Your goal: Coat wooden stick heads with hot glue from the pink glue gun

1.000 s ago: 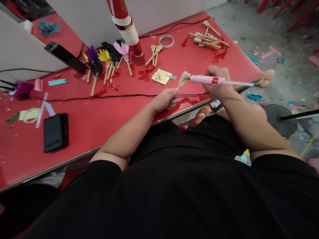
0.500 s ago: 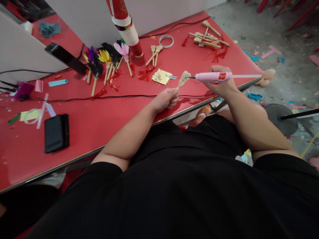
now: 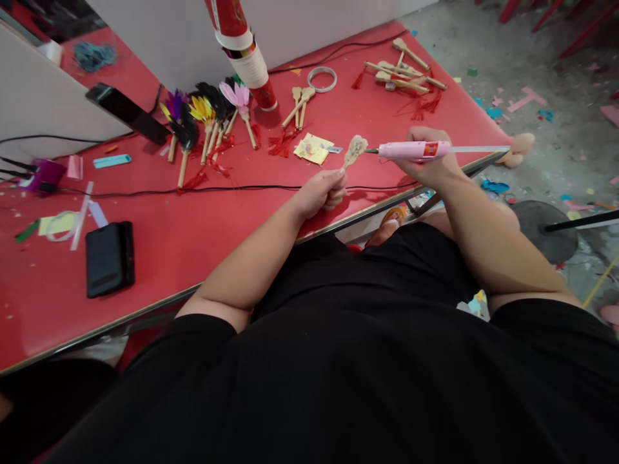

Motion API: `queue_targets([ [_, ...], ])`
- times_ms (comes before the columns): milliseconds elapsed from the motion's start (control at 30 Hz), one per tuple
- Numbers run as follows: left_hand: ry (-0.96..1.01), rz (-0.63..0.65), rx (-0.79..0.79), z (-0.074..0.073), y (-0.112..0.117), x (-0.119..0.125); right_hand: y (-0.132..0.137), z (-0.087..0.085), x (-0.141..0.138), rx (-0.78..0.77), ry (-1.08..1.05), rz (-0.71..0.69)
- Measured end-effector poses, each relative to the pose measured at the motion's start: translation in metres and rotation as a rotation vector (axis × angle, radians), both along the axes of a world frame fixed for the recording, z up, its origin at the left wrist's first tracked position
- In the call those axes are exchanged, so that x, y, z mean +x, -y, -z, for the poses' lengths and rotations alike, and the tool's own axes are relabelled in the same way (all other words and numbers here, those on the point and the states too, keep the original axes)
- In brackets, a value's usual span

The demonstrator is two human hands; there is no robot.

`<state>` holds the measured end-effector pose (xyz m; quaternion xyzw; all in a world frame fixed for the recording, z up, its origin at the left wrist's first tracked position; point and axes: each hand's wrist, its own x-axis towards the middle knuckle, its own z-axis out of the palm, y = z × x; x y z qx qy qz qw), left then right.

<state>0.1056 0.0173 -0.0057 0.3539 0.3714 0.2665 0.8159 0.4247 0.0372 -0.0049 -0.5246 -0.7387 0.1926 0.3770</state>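
Fingers of the left hand pinched shut low on the handle of a small pale wooden paddle-shaped stick, blade tilted up and away, lifted clear of the red desk, likely to keep the blade's face turned toward the tool. Fingers of the right hand wrapped tight around a slim pink pen-style glue gun, held level, metal tip just beside the blade but apart from it; a clear glue rod jutting out behind the knuckles.

Beyond the left fingers: yellow paper scraps, a thin black cable across the desk, red tassels. Farther off: finished sticks with coloured feather tops laid in a fan, apparently set aside together; bare wooden sticks beyond the right fingers; a clear tape ring; a red and white tube. Well to the left: a black wallet-like case.
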Motion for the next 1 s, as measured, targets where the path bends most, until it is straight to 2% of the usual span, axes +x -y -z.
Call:
queue_targets([
  [167,0.026,-0.026,-0.01,-0.002,0.002,0.002,-0.001,0.009,-0.008,0.036,-0.085,0.173],
  [267,0.025,-0.051,-0.036,-0.004,0.003,0.003,0.003,0.016,-0.023,0.036,-0.015,0.243],
  [400,0.052,-0.063,-0.091,-0.005,0.003,0.003,0.005,0.023,-0.036,0.048,0.103,0.253],
  [600,0.08,-0.063,-0.096,-0.004,0.003,0.003,0.004,0.029,-0.034,0.139,0.149,0.252],
  [800,0.04,-0.07,-0.079,-0.004,0.002,0.004,0.007,0.025,-0.035,0.115,0.121,0.218],
  [1000,0.036,-0.076,-0.061,-0.001,0.0,0.004,0.009,0.019,-0.035,0.143,0.124,0.24],
])
